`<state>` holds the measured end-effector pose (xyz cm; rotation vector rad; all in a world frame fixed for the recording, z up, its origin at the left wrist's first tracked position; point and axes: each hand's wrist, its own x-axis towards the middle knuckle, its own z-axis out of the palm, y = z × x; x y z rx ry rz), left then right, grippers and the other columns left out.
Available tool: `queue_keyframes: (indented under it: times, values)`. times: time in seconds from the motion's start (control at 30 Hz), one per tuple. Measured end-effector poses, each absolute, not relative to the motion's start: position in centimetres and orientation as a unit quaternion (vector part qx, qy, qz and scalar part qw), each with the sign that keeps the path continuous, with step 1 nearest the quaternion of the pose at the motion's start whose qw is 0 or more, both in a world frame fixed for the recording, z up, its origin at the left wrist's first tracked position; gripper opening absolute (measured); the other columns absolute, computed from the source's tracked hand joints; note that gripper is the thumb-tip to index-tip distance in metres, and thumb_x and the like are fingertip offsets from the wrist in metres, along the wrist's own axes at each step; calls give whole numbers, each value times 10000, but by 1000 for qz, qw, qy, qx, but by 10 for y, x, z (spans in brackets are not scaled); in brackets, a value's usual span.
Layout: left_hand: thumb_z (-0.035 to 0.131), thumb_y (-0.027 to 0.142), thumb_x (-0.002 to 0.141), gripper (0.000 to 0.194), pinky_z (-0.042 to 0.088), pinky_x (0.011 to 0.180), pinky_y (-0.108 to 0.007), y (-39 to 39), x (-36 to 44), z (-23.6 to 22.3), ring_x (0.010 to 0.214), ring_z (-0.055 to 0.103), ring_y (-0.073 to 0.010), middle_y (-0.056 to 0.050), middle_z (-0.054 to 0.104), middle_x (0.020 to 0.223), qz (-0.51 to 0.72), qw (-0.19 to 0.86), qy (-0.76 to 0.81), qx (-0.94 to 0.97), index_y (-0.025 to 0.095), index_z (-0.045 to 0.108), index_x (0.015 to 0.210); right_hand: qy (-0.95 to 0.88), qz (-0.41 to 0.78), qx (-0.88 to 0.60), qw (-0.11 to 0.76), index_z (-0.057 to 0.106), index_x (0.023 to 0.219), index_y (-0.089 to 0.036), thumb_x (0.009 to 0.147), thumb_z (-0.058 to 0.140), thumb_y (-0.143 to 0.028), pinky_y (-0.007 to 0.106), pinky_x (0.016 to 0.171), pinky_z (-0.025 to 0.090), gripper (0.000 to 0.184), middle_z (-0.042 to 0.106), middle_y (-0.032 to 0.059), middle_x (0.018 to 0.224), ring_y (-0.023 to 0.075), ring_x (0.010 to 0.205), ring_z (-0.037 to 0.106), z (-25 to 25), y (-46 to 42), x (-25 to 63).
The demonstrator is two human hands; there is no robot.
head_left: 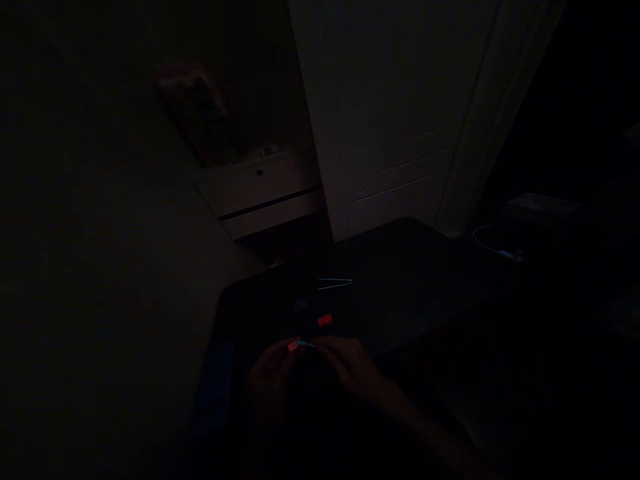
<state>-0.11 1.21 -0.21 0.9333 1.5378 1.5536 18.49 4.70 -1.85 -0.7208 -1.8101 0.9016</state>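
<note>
In very dim light, my left hand is closed in a pinch on a small orange-red block. My right hand is closed on a thin pale bluish stick, whose far end meets or overlaps the block; I cannot tell which. Just beyond the hands a second small red block lies on the dark table. Farther back are tweezers, seen as two thin pale legs joined at the right. Left of the red block sits a faint dark purplish piece of unclear kind.
A flat blue thing lies left of my hands. Behind the table stand a drawer unit and a large pale panel. At the right a white cable curves near a pale box-like shape. Much else is lost in darkness.
</note>
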Motion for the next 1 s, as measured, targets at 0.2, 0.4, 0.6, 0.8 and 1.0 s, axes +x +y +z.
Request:
queue_keyframes:
  times: [0.2,0.4,0.6,0.8,1.0]
  values:
    - [951,342,594,366,680,795,-438,12,1,-2,863,817,-324,-108,844,905,623,366,582,373,176,779,871,-738,367,-293,485,759,1231,-248,1094,509,-293,323,956,605,288,803,50,1169,218,1045,779,-17,47,184]
    - [944,405,577,377,678,796,-450,11,-2,3,850,812,-337,-118,844,873,602,363,601,379,170,813,842,-749,364,-294,470,761,1243,-259,1087,522,-278,324,991,592,286,792,45,1214,218,1083,770,-17,47,184]
    - [906,424,669,370,667,787,-403,10,-2,0,816,808,-291,-110,838,867,604,362,610,363,160,812,909,-752,371,-291,461,760,1215,-245,1093,509,-274,293,965,582,280,800,43,1175,204,1049,773,-17,47,185]
    - [900,442,701,510,665,793,-371,10,0,1,857,813,-280,-111,845,940,609,381,603,347,140,781,1094,-748,386,-304,446,740,1191,-246,1107,477,-290,277,918,575,279,802,29,1132,195,1003,774,-17,46,185]
    - [914,426,658,427,672,825,-396,10,2,7,909,816,-319,-132,850,961,586,346,639,358,151,829,974,-769,349,-307,439,726,1214,-251,1098,483,-251,278,895,584,269,803,23,1133,199,973,786,-22,45,182]
